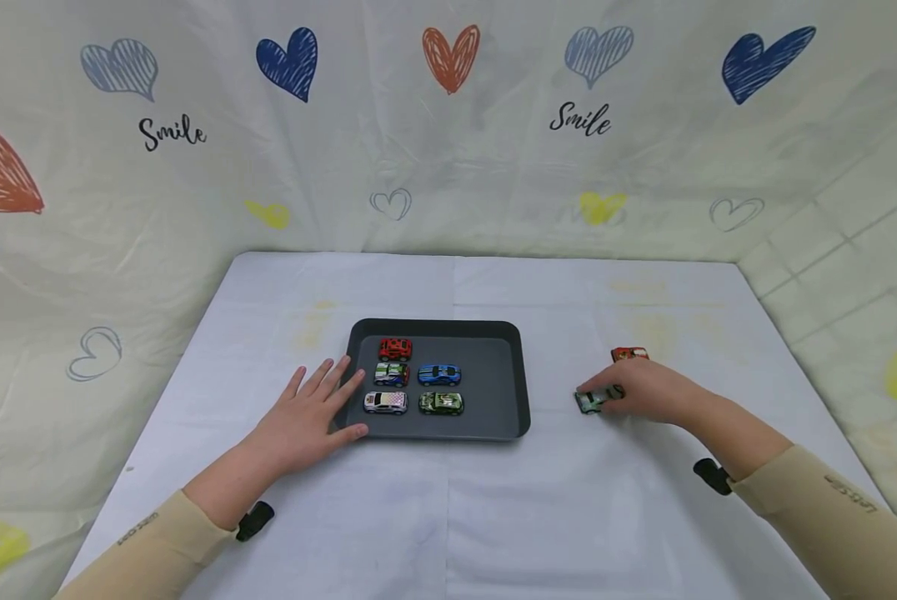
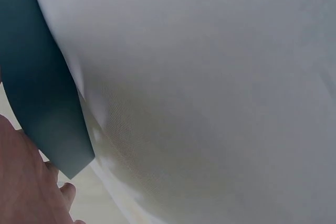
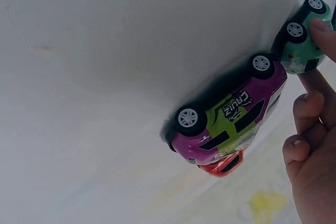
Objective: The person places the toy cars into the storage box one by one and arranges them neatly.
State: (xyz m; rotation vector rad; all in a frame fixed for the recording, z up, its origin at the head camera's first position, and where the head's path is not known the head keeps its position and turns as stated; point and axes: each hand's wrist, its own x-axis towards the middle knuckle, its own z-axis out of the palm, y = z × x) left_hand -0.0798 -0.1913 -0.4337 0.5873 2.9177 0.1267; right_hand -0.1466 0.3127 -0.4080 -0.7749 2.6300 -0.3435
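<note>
My left hand [image 1: 302, 425] [image 2: 23, 182] lies with fingers spread at the left edge of a dark grey tray [image 1: 493, 383] [image 2: 47, 93]. Right of the tray, my right hand [image 1: 654, 392] [image 3: 315, 166] pinches a mint-green toy car [image 1: 589, 402] [image 3: 302, 53], low at the white tabletop. In the right wrist view a purple and lime car [image 3: 231, 121] stands beside the mint one; the hand hides it in the head view. Beyond that hand is a red car [image 1: 628, 353] [image 3: 223, 165], partly covered.
Inside the tray, toward its left and middle, stand a red car [image 1: 395, 349], a white-green car [image 1: 392, 374], a blue car [image 1: 439, 375], a white car [image 1: 385, 403] and a green patterned car [image 1: 441, 403]. A heart-printed cloth [image 1: 493, 167] hangs behind the table.
</note>
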